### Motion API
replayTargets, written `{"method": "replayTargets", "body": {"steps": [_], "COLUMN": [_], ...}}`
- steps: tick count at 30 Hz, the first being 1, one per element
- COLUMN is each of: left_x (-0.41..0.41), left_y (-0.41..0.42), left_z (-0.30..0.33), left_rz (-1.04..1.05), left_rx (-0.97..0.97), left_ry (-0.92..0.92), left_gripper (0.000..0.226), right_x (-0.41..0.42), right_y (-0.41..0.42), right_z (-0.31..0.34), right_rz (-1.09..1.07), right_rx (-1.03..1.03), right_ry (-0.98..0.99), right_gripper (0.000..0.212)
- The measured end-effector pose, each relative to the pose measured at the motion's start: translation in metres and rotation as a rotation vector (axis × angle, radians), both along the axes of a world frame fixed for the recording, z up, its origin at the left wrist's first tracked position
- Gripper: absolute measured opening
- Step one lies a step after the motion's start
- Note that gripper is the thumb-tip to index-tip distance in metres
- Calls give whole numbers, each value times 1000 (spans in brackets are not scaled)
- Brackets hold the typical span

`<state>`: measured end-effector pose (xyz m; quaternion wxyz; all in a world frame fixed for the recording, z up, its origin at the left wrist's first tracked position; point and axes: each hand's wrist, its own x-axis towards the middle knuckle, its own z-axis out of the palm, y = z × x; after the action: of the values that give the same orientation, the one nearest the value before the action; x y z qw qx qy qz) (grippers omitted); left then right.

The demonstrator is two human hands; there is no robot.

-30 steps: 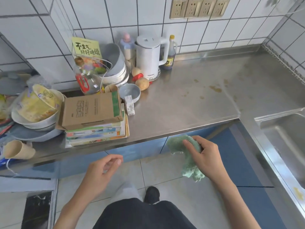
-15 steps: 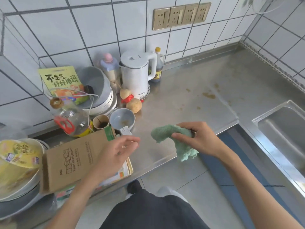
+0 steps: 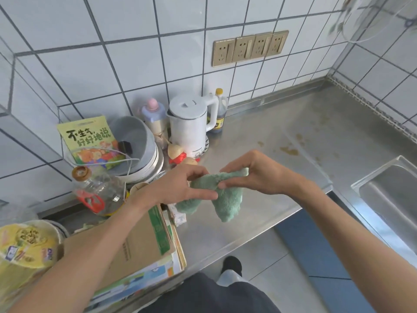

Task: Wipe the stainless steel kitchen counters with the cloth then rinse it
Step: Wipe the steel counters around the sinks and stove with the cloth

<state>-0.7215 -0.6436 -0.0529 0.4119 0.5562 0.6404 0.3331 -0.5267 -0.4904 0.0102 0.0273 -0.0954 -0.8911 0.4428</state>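
A green fluffy cloth [image 3: 225, 199] hangs in the air just above the stainless steel counter [image 3: 282, 136], held between both hands. My left hand [image 3: 180, 186] pinches its left part with thumb and fingers. My right hand [image 3: 255, 175] pinches its upper right edge. The cloth's two lower ends droop toward the counter. Brown stains [image 3: 290, 151] mark the steel to the right of the hands. The sink [image 3: 392, 195] sits at the far right, partly cut off by the frame edge.
A white kettle [image 3: 191, 129], a dark bottle [image 3: 220, 111], stacked bowls [image 3: 135, 143], an oil bottle [image 3: 99, 190] and a cardboard box on books [image 3: 144, 240] crowd the counter's left half. An instant noodle cup [image 3: 24, 251] stands at the far left. Wall sockets [image 3: 250, 47] are above.
My left hand has come up and taken hold of the cloth, which both hands now grip above the counter. The camera has moved closer to the counter.
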Motion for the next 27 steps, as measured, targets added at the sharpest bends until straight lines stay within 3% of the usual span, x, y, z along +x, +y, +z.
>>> {"method": "replayTargets", "body": {"steps": [9,13,20,23,27], "left_x": [-12,-18,-1,19,37], "left_y": [23,43,80,84,81], "left_z": [-13,-5,3,-2,-17], "left_rz": [178,209,528,545,467], "left_rx": [35,-8,8,-23,-86], "left_ry": [257,344,188,83,186], "left_gripper": [41,52,39,30,28], "right_x": [9,14,-10,-21,-28], "right_y": [43,62,48,30,9], "right_z": [-12,-20,-48,-57,-57], "right_rz": [-193,-329,-778,-839,-896], "right_rx": [242,278,58,-58,-539], "right_ry": [-9,-70,-23,-62,-54], "right_gripper": [23,35,27,25,39]}}
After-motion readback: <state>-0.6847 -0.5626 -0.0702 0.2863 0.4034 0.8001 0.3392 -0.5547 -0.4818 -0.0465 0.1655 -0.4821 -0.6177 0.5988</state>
